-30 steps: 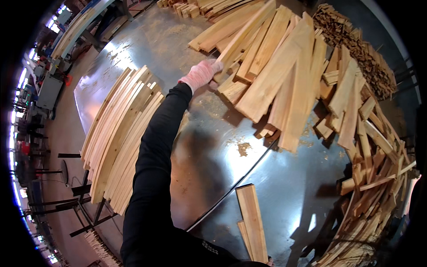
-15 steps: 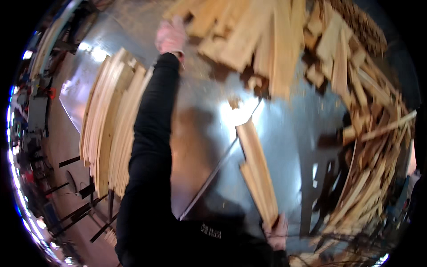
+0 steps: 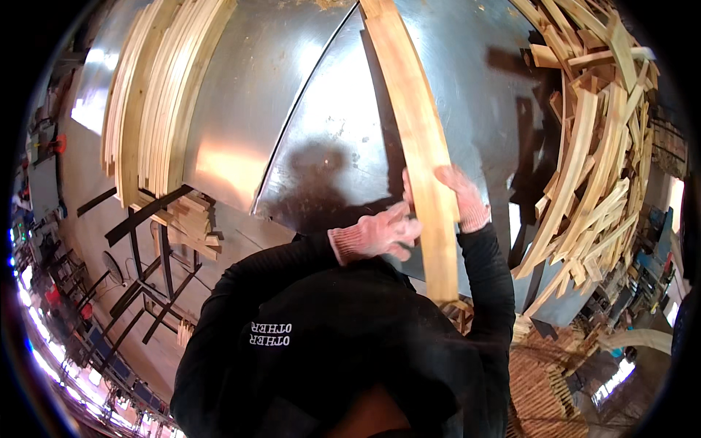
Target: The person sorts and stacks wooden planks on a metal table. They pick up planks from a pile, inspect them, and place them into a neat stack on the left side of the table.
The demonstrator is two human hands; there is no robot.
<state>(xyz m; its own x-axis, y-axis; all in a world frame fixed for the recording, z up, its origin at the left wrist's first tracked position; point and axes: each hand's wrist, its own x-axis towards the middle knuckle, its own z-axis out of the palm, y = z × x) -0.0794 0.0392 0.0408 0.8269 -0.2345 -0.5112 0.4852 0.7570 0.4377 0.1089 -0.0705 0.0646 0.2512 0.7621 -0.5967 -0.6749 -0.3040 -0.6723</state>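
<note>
A long, pale wooden board [image 3: 418,131] runs from the top of the view down toward my body, slightly tilted. My right hand [image 3: 463,196], in a pinkish knitted glove, grips it near its close end, with the thumb side at the right edge and fingertips showing past the left edge. Beside the board's left edge is my left hand [image 3: 380,232], gloved the same way, its fingers stretched and apart. Whether those fingertips touch the wood I cannot tell.
Below the board lies a shiny metal table [image 3: 321,139] with a dark seam. Long boards stand stacked in a neat row [image 3: 157,95] at its left. A heap of loose wood strips [image 3: 602,160] fills the right side. Black metal frames [image 3: 157,241] stand at lower left.
My left hand has come back from the far wood pile to beside the board. My right hand has brought the held wood up and closer. The view has shifted, leaving the far pile mostly out.
</note>
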